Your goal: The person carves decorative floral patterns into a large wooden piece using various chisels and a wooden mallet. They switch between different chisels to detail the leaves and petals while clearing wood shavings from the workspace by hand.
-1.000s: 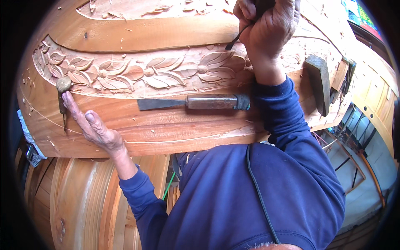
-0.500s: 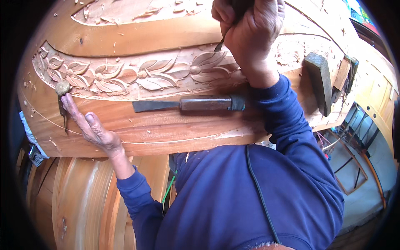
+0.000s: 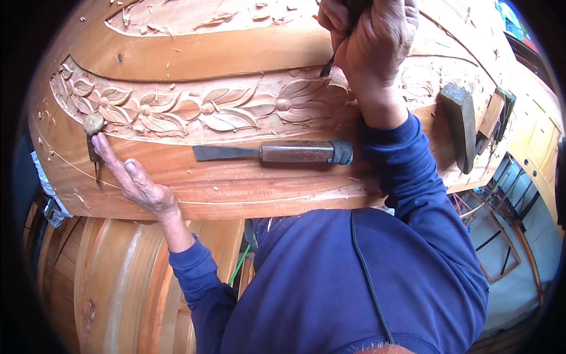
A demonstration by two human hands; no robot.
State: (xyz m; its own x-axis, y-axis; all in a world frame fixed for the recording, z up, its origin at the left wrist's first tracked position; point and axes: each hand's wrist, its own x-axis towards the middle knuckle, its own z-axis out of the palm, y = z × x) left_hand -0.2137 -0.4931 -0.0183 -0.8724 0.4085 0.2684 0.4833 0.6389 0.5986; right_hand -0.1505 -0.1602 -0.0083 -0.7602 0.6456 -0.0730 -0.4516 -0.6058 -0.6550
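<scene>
A large curved wooden panel (image 3: 206, 56) carries a carved band of flowers and leaves (image 3: 221, 109). My right hand (image 3: 383, 50) is closed around the dark handle of a carving chisel at the far side. The narrow dark blade of that carving chisel (image 3: 327, 66) points down at the band, beside the right-hand flower. On the left, my left hand (image 3: 141, 186) lies with fingers stretched out. Its fingertips are at a slim tool with a pale, round, worn end (image 3: 93, 125); whether they touch it I cannot tell. A flat chisel (image 3: 298, 151) with a wooden handle lies between my hands.
To the right lie a dark, long block (image 3: 458, 127) and a small wooden-bodied tool (image 3: 492, 118). Wood chips (image 3: 215, 20) are scattered over the carving. Below the panel's near edge are curved boards (image 3: 121, 283) at left and a wooden frame (image 3: 501, 259) at right.
The panel and the tools lying on it appear shifted slightly right in the view. Both hands keep nearly the same grip and pose, with the carving chisel still in my right hand.
</scene>
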